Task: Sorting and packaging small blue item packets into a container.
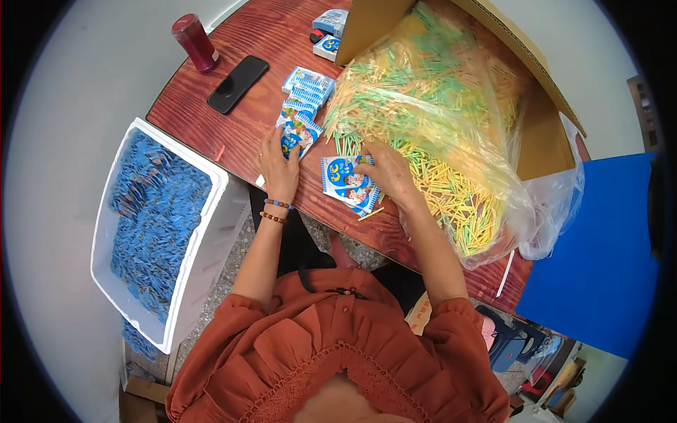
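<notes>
My left hand (281, 168) is at the near end of an overlapping row of small blue-and-white printed packets (307, 99). Its thumb and fingers close around the nearest packet (305, 134). A separate packet (344, 185) of the same kind lies near the table's front edge, its right side pinched by my right hand (390, 175). Just right of that hand, many thin yellow, green and orange sticks (451, 194) spill from a large clear plastic bag (423, 99). The undersides of both packets and some fingertips are hidden.
A cardboard box (550, 144) lies around the bag on the red-brown wooden table (247, 32). At the back left are a black phone (238, 84) and a dark red cup (195, 44). A white foam bin (220, 194) full of blue packets stands left; a blue panel (599, 254) stands right.
</notes>
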A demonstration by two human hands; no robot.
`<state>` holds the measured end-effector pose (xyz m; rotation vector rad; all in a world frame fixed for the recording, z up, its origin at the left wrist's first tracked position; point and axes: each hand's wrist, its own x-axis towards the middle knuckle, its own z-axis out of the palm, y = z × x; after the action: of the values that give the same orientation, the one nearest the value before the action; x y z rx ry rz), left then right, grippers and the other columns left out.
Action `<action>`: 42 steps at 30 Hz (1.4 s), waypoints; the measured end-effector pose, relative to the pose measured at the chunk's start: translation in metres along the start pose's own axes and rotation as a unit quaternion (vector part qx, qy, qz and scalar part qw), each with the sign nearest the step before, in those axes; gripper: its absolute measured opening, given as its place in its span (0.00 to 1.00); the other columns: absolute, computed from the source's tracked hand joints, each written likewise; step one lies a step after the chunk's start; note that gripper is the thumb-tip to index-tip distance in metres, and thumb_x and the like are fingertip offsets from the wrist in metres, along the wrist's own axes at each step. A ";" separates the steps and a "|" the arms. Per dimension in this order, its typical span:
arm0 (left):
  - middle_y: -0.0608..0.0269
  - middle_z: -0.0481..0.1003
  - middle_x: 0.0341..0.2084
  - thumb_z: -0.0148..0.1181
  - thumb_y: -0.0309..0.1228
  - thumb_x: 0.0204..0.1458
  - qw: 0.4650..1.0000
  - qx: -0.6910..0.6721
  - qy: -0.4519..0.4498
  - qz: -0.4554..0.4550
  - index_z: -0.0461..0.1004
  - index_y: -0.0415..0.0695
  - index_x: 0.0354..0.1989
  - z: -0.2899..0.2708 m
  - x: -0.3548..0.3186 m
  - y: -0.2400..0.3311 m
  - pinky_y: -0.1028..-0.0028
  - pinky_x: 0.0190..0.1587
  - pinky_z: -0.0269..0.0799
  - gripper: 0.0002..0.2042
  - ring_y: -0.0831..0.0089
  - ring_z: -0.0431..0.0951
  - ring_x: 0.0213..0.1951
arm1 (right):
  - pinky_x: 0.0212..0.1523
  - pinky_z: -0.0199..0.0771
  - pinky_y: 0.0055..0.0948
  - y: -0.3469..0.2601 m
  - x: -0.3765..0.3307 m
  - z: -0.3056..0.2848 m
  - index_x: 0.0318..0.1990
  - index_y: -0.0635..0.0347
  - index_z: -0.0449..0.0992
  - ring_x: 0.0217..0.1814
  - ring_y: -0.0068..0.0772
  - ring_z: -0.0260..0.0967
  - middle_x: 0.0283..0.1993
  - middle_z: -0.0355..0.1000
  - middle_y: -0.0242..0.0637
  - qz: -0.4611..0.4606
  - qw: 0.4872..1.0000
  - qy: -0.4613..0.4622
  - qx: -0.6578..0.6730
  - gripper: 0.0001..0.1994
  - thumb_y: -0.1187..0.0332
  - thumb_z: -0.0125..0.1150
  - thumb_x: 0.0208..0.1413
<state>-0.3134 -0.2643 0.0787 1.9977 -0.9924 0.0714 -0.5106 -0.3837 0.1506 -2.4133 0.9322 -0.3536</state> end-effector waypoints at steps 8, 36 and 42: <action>0.50 0.66 0.46 0.63 0.36 0.50 0.996 0.081 0.025 0.003 0.65 0.40 0.55 0.007 -0.002 0.006 0.59 0.52 0.60 0.25 0.52 0.67 0.49 | 0.30 0.66 0.29 0.025 -0.023 -0.012 0.31 0.59 0.75 0.27 0.29 0.67 0.25 0.71 0.36 0.096 0.978 0.008 0.185 0.09 0.64 0.64 0.48; 0.72 0.77 0.28 0.60 0.27 0.56 0.767 -0.498 -0.319 -0.249 0.78 0.39 0.33 0.034 -0.069 0.152 0.85 0.28 0.66 0.04 0.90 0.71 0.27 | 0.24 0.59 0.18 0.047 -0.124 -0.038 0.29 0.65 0.80 0.24 0.11 0.61 0.21 0.70 0.26 0.142 0.875 0.172 0.429 0.06 0.70 0.65 0.51; 0.69 0.78 0.31 0.57 0.29 0.58 0.717 -0.521 -0.354 -0.298 0.77 0.41 0.37 0.040 -0.067 0.147 0.81 0.32 0.71 0.06 0.85 0.75 0.30 | 0.26 0.60 0.19 0.052 -0.127 -0.032 0.32 0.64 0.82 0.26 0.13 0.63 0.24 0.73 0.29 0.164 0.885 0.202 0.387 0.06 0.71 0.63 0.51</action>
<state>-0.4698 -0.2954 0.1280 1.1047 -0.5037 -1.3964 -0.6452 -0.3416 0.1416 -1.4447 1.0827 -0.9232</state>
